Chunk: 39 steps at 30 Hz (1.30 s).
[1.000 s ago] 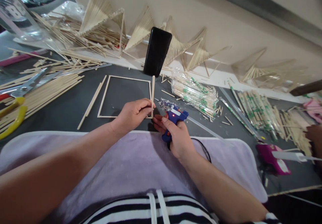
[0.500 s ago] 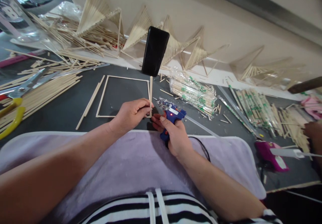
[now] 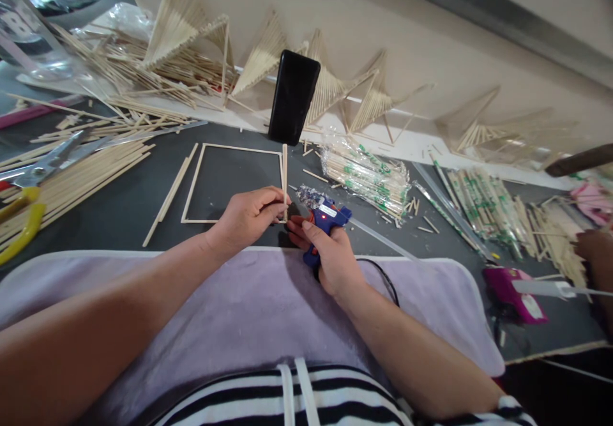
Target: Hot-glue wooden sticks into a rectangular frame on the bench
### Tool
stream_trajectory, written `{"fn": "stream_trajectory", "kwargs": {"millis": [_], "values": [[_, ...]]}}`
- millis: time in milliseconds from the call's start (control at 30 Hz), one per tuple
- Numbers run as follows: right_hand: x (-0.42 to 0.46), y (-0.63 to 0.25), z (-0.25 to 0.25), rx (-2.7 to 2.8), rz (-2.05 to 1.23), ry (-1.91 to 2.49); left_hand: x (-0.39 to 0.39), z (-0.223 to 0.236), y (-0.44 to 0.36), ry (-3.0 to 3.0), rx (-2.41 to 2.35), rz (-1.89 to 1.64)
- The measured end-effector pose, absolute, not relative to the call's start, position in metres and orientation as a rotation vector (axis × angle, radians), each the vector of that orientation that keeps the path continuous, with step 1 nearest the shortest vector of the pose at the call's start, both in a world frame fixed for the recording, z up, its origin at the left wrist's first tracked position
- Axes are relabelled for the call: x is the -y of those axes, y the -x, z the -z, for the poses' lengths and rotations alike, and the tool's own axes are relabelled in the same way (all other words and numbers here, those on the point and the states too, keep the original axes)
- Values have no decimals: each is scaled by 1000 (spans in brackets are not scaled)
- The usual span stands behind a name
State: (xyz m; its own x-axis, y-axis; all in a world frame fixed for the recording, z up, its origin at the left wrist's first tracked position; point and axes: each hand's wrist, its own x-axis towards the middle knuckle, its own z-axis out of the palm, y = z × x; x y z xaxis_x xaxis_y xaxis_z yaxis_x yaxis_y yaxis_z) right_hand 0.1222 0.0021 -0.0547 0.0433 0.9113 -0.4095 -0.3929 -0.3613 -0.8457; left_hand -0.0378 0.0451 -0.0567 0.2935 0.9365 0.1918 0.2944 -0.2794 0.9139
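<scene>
A square frame of thin wooden sticks (image 3: 242,150) lies on the dark table. At its near right corner my left hand (image 3: 253,215) is closed, fingers and thumb pinching a wooden stick (image 3: 285,174) that stands up from that corner. My right hand (image 3: 332,253) is wrapped round a blue glue gun (image 3: 328,215) with a small red light on. The glue gun's nozzle, crusted with dark residue, points left toward the stick, a little apart from it. A clear glue stick (image 3: 383,241) juts from its rear. Two loose sticks (image 3: 170,196) lie left of the frame.
A black phone (image 3: 294,97) leans upright behind the frame. Scissors with yellow handles (image 3: 29,202) and piled sticks (image 3: 100,174) lie left. Bagged sticks (image 3: 366,177) and a magenta glue gun (image 3: 512,295) are to the right. Twisted stick structures (image 3: 265,52) line the wall. Another person's hand (image 3: 596,253) shows far right.
Hardly anything differs. The whole view has shifted very slightly; both hands, the stick and the glue gun keep their places relative to the frame.
</scene>
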Motion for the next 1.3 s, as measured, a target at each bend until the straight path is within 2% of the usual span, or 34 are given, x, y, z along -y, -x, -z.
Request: {"fn": "stream_trajectory", "kwargs": {"millis": [1300], "values": [[7, -126, 66, 777, -1505, 1222, -45, 57, 38, -1860, -1112, -985]]}}
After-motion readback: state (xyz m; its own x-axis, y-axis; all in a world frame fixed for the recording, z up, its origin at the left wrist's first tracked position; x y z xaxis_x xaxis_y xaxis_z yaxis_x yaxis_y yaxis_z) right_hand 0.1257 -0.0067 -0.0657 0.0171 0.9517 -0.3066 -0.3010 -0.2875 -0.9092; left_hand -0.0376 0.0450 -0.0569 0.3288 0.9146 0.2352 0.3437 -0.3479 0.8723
